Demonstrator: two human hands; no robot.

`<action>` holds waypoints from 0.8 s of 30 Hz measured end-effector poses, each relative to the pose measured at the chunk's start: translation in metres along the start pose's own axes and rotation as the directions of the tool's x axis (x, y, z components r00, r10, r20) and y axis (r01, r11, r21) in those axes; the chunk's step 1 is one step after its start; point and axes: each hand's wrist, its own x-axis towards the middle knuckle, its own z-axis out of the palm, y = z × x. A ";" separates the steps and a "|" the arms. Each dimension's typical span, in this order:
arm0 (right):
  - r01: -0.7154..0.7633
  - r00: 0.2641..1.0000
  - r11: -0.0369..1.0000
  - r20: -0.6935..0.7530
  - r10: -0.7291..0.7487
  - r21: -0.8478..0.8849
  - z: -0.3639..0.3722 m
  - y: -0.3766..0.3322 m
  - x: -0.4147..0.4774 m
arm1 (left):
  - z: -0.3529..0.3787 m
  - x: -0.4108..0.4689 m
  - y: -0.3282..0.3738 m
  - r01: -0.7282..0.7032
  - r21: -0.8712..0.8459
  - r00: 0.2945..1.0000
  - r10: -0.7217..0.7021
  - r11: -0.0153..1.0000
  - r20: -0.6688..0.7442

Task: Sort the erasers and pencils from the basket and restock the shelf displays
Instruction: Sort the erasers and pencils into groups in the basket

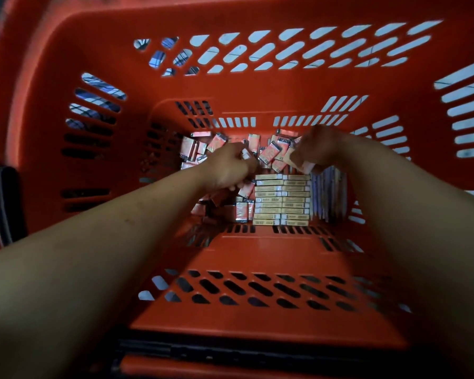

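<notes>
red plastic basket [257, 258], head view: sorting under way. left hand [227, 166] curls round loose erasers [270, 154]; right hand [315, 149] pinches more. erasers lie every way on the basket floor; pencil boxes [282, 199] sit stacked beside them, long axes left-to-right. next move, likely: lifting handfuls clear.

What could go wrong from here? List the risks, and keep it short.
1. The left hand and right hand each grip small erasers out of a loose heap. One could slip and fall back into the basket.
2. The neat yellow boxes sit right beside both hands, so a wrist might knock the rows askew.
3. The view is dim and blurred, so lookalike packs may get mis-sorted.
</notes>
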 end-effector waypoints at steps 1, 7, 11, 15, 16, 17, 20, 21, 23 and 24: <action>0.019 1.000 1.000 -0.012 -0.019 -0.005 0.004 -0.001 0.000 | 0.002 -0.001 0.000 0.008 -0.010 1.000 -0.008 1.000 0.017; 0.098 0.994 0.995 -0.046 -0.097 0.016 0.020 -0.015 0.003 | 0.009 -0.002 0.001 0.056 -0.152 0.998 -0.054 0.987 0.017; 0.204 0.978 0.962 -0.080 -0.192 0.180 0.040 -0.040 0.004 | 0.008 -0.005 0.003 0.058 -0.250 0.998 -0.060 0.967 -0.003; 0.231 0.972 0.964 -0.060 -0.225 0.128 0.051 -0.057 0.001 | 0.002 -0.010 0.001 0.067 -0.274 0.996 -0.080 0.959 -0.036; 0.217 0.976 0.968 -0.046 -0.213 0.125 0.050 -0.056 0.002 | 0.001 -0.011 0.002 0.065 -0.284 0.996 -0.078 0.957 -0.034; 0.197 0.980 0.972 -0.022 -0.196 0.126 0.047 -0.054 0.003 | 0.000 -0.011 0.003 0.068 -0.289 0.997 -0.079 0.955 -0.026; 0.159 0.986 0.979 0.032 -0.164 0.124 0.033 -0.049 0.002 | -0.001 -0.010 0.005 0.083 -0.326 0.993 -0.104 0.942 -0.049; 0.145 0.988 0.986 0.038 -0.148 0.081 0.028 -0.047 0.000 | -0.001 -0.008 0.004 0.089 -0.336 0.991 -0.116 0.938 -0.061; 0.110 0.992 0.992 0.061 -0.107 -0.062 0.018 -0.043 -0.007 | -0.001 -0.007 0.005 0.093 -0.352 0.988 -0.130 0.932 -0.085; 0.092 0.994 0.992 0.073 -0.086 -0.089 0.015 -0.041 -0.011 | -0.002 -0.008 0.006 0.093 -0.353 0.986 -0.134 0.931 -0.095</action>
